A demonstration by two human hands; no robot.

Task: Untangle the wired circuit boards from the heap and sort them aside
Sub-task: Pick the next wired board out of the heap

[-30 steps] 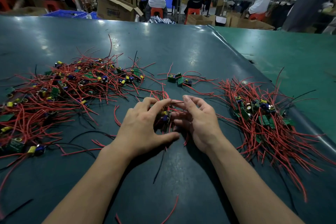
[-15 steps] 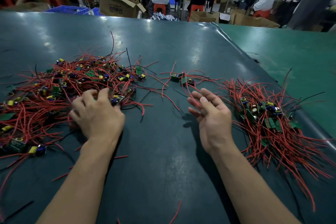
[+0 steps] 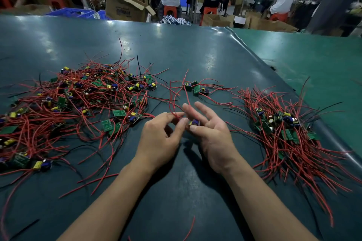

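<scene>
Both hands have returned from the heap (image 3: 74, 103) to centre. The left hand (image 3: 160, 139) pinches red wires; the right hand (image 3: 209, 133) pinches one circuit board (image 3: 195, 122), ready for sorting.

Two bare forearms, no sleeves in view, left hand (image 3: 160, 139), right hand (image 3: 211, 139), seemingly ringless

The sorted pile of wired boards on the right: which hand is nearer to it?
Right. The right hand is beside the sorted pile, apart from it; the left hand is farther over, toward the heap.
</scene>
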